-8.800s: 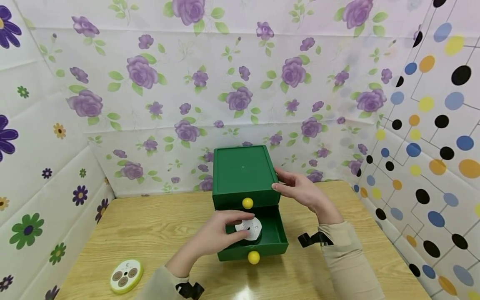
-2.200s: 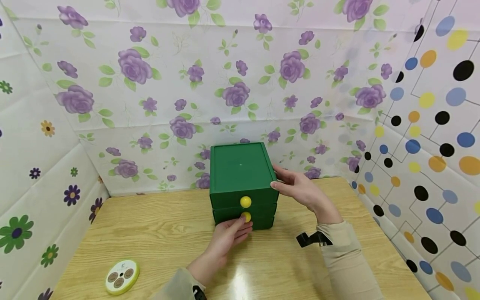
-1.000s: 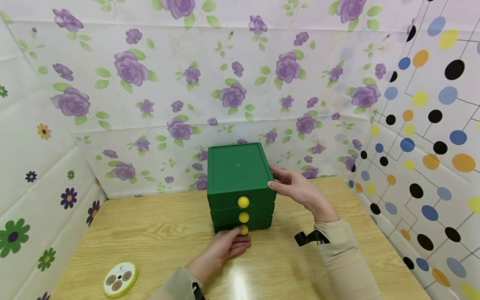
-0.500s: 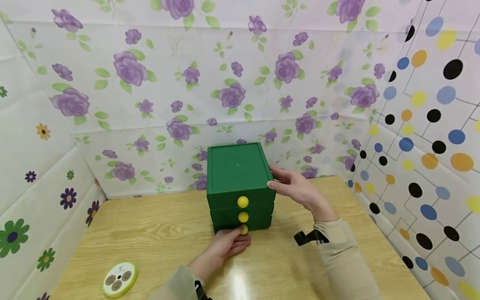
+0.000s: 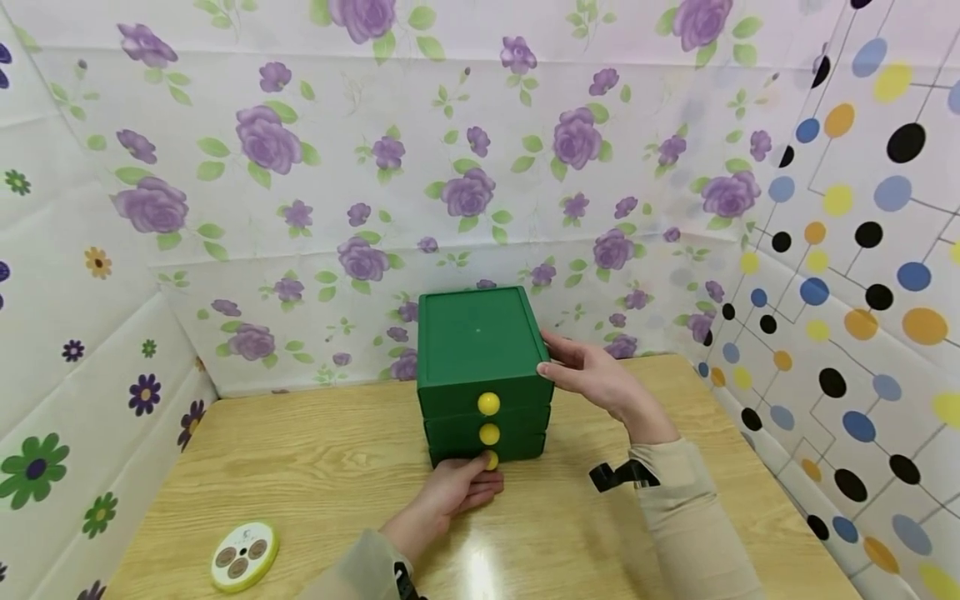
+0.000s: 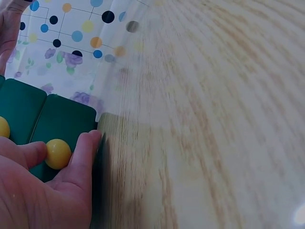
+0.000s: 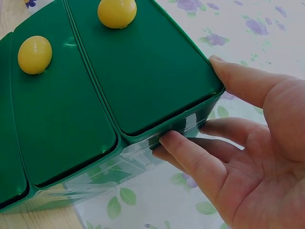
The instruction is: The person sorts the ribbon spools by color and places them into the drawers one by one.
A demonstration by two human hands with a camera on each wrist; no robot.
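Note:
A green three-drawer box (image 5: 480,337) stands near the back of the table, all its drawers closed. Each drawer front has a round yellow knob. My left hand (image 5: 453,492) is low at the front and pinches the bottom knob (image 6: 58,154) between thumb and fingers, its fingertips reaching past the knob at the box's bottom edge. My right hand (image 5: 596,379) rests against the box's right side. In the right wrist view its thumb touches the top edge near the front corner, while the fingers (image 7: 190,157) lie along the clear-taped side.
A round, white-topped disc with a yellow-green rim and several brown circles (image 5: 243,556) lies at the table's front left. The wood-grain table (image 5: 322,467) is bordered by a floral back wall (image 5: 322,208) and patterned side walls.
Earlier the middle drawer stood open, a white-topped disc inside under my left hand. That drawer was then closed, and the left hand moved down from its knob to the bottom one. The right hand stayed put.

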